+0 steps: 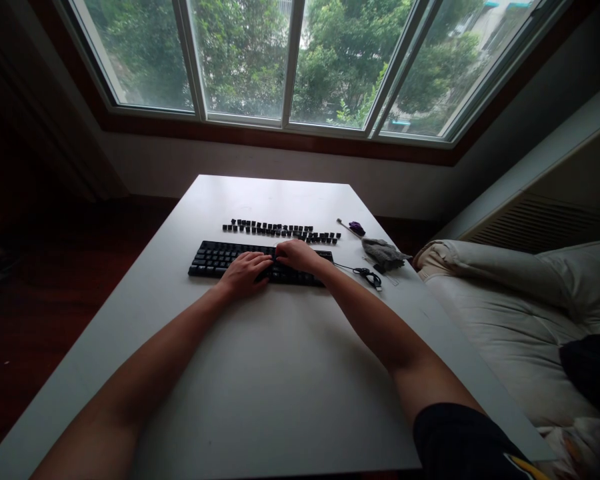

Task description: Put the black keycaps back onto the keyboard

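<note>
A black keyboard [211, 259] lies on the white table, its left part still covered with keycaps. My left hand [245, 272] rests on the middle of it, fingers stretched out over the keys and the front edge. Close beside it, my right hand [297, 255] is bent down over the keyboard with its fingers drawn together in a pinch. Whatever sits between those fingertips is hidden. Behind the keyboard, loose black keycaps [267, 230] stand in rows. The right part of the keyboard is partly covered by my right hand and forearm.
On the right side of the white table [280, 373] lie a grey cloth [383, 254], a coiled black cable [367, 274], a small brush [347, 227] and a dark purple item [357, 229]. A pale sofa [500, 320] stands to the right; a window [290, 67] is ahead.
</note>
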A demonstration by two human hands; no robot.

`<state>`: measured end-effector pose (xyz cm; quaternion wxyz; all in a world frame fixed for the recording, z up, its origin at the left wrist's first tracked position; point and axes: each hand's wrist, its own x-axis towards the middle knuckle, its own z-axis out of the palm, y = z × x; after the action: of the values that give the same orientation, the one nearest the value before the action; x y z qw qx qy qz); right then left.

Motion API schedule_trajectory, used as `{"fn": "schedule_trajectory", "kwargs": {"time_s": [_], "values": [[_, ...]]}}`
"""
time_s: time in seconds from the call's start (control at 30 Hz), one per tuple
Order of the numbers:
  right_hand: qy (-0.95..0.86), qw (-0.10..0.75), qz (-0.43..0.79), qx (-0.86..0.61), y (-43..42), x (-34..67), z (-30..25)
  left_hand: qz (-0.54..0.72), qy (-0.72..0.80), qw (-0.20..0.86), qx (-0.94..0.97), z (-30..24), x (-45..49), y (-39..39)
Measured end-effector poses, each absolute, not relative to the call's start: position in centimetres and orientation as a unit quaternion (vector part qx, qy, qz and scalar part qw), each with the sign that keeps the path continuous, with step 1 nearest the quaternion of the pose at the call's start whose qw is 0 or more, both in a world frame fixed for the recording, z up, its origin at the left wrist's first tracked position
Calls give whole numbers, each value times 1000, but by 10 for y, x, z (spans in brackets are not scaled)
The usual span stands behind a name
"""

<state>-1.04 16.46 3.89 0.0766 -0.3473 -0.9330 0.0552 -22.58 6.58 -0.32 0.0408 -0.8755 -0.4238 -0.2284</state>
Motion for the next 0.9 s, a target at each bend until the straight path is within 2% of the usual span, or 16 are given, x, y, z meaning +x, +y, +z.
{"fn": "schedule_trajectory", "kwargs": {"time_s": [0.17, 0.6, 0.73, 0.9], "values": [[-937, 30, 20, -349, 160, -17, 47, -228, -419, 47, -878, -2, -225, 65], [-926, 46, 69, -370, 168, -21, 41, -228, -420, 52, -877, -3, -224, 65], [-927, 74, 85, -358, 167, -19, 36, -232, -423, 46, -875, -2, -224, 64], [-914, 148, 110, -362, 168, -1, 30, -233, -424, 42, -874, -2, -225, 63]]}}
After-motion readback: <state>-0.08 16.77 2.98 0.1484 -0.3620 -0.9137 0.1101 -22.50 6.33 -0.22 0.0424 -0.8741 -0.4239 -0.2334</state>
